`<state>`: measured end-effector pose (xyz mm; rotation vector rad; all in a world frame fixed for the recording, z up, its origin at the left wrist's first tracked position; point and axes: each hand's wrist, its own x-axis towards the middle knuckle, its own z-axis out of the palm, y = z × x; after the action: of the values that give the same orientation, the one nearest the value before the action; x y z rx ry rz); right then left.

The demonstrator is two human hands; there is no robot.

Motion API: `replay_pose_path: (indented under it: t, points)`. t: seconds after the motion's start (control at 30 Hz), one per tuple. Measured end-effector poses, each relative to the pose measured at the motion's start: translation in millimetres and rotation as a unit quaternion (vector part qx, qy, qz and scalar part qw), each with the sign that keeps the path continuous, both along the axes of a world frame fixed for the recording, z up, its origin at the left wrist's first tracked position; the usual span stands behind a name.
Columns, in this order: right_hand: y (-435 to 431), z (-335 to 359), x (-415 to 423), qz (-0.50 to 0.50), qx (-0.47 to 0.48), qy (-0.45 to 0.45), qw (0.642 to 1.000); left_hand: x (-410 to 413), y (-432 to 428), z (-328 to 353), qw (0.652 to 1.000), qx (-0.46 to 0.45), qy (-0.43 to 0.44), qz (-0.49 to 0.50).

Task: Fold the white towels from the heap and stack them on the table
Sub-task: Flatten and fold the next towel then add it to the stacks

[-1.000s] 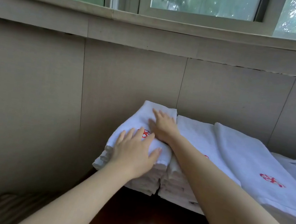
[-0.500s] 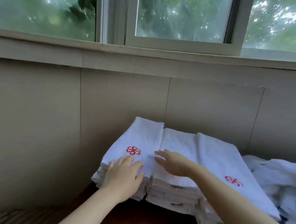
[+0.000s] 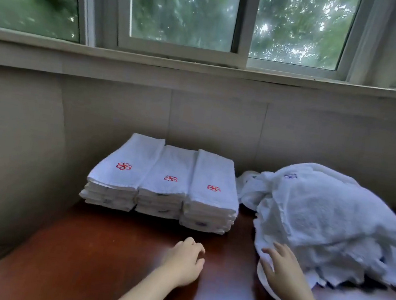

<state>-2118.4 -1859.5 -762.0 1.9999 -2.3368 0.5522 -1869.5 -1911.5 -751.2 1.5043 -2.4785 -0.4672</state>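
both hands have come off the three stacks of folded towels (image 3: 162,183) at 12 o'clock on the table (image 3: 103,250). the right hand (image 3: 284,269), fingers spread and gripping nothing, now touches the heap (image 3: 334,218) at 2 o'clock. the left hand (image 3: 184,261) hovers loosely curled, empty. judging by this, another towel comes next.

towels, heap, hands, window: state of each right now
folded towels: three neat stacks side by side, red logos up
heap: unfolded, crumpled
left hand: loosely curled above the table, holding nothing
right hand: fingers extended, touching the heap's edge
window: cannot tell
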Motion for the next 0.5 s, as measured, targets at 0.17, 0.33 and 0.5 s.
replay_pose_path:
  t: [0.17,0.33,0.5]
  points:
    - [48,-16,-33,-0.030,0.086,0.031,0.995,-83,34,-9,0.999,0.001,0.010,-0.039]
    - [73,-15,-59,-0.004,0.095,0.019,0.995,-155,43,-10,0.997,-0.015,0.040,-0.066]
    - [87,-1,-78,-0.074,0.088,0.006,0.993,-207,23,3,0.995,-0.095,0.018,-0.018]
